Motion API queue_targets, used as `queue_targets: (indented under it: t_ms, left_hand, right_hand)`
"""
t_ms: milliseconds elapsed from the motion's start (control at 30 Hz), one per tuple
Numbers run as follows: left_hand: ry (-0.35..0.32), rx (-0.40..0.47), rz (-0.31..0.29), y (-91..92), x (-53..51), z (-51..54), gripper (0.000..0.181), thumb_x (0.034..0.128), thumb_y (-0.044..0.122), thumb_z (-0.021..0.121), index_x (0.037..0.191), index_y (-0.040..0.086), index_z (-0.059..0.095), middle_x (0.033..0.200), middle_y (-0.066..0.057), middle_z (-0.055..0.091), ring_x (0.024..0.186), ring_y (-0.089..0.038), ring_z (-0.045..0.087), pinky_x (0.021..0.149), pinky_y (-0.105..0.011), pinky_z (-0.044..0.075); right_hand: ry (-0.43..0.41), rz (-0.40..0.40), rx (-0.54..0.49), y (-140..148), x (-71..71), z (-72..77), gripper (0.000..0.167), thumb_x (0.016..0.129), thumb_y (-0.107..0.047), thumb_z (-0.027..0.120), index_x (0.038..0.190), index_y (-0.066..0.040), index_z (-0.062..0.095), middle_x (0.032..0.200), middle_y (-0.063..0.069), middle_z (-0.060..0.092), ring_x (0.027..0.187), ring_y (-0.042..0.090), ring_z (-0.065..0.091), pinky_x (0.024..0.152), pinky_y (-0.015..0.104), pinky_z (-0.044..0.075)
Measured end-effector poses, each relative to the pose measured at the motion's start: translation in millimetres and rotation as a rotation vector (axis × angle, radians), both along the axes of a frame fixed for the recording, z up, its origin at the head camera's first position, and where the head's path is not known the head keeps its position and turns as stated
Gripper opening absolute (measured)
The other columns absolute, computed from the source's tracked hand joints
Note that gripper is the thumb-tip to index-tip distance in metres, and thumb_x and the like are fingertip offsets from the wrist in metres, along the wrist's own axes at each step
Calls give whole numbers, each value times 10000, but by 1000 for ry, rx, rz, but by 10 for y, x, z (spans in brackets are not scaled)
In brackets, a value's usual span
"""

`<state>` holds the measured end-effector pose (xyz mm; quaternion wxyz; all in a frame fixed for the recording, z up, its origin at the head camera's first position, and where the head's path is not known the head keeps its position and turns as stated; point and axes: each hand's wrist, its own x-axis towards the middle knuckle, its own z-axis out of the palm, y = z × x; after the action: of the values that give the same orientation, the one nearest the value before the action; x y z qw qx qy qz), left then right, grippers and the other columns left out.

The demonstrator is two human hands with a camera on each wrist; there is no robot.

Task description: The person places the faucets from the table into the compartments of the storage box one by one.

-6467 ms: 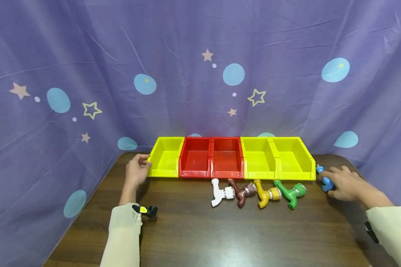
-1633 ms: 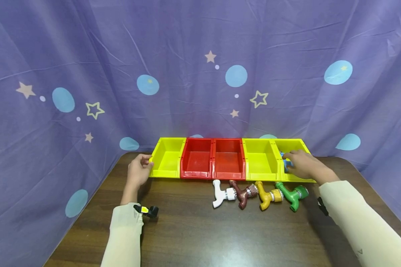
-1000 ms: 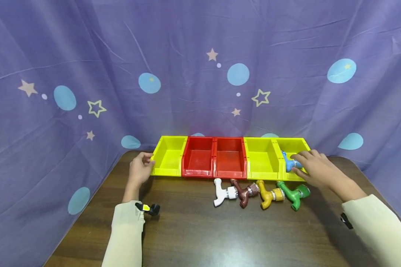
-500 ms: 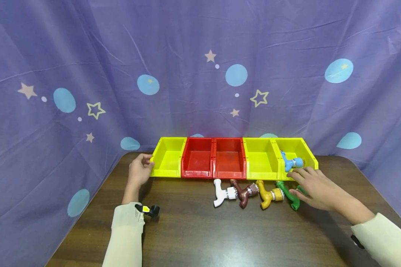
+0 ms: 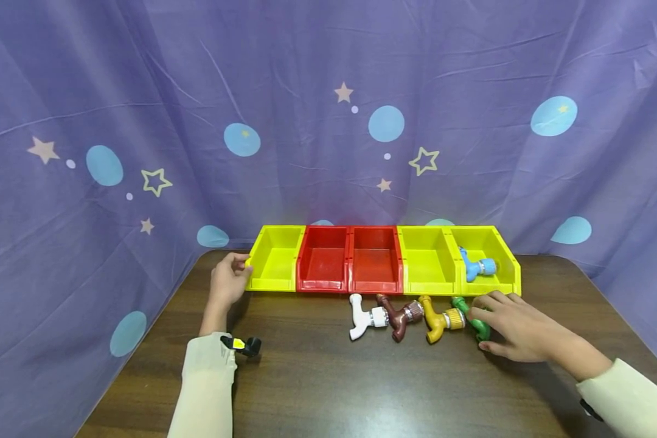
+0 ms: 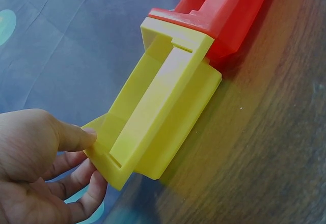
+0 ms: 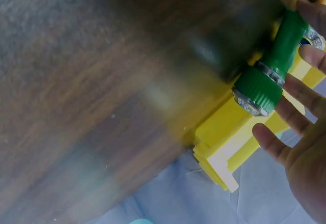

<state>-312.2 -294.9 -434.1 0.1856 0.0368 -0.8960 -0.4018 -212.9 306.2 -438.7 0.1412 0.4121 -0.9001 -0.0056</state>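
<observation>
Tap (image 5: 480, 330), green, beneath right fingers (image 5: 487, 302), on table (image 5: 361, 389)

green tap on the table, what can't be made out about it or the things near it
Head view: the handle of the green tap is hidden by the right grip.
Right wrist view: the right grip is cut off by the right edge; whether it touches the tap can't be told.
Right wrist view: the table is too blurred to show fine grain.
Left wrist view: the red bin is cut off by the top edge.
</observation>
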Motion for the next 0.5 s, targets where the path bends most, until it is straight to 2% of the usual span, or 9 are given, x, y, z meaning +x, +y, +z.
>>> queue_targets:
  t_ms: [267,400,500]
  left_hand:
    - [-2,10,-2,1,16,7,285,981,54,660,1261,3,648,1097,-181,649,998,-331,630,843,-421,518]
    - [-1,15,-6,6,10,7,284,979,52,661,1259,2,649,1094,-181,651,995,-331,633,843,-420,522]
    - [2,17,-6,10,7,8,284,977,52,663,1256,2,651,1093,-180,653,994,-331,637,846,-421,523]
  right_hand:
    - [-104,-29,28,-2,-2,-15,380,822,-306,813,1153,-306,627,1200,-23,593,1072,230,514,775,490,482]
    - [-122,-36,20,2,-1,-11,346,816,-318,818,1108,-324,632,1127,-73,571,1029,198,486,749,446,457]
    - [-154,-55,22,4,5,-5,326,821,-347,819,1071,-338,611,1048,-110,513,978,176,442,704,388,393]
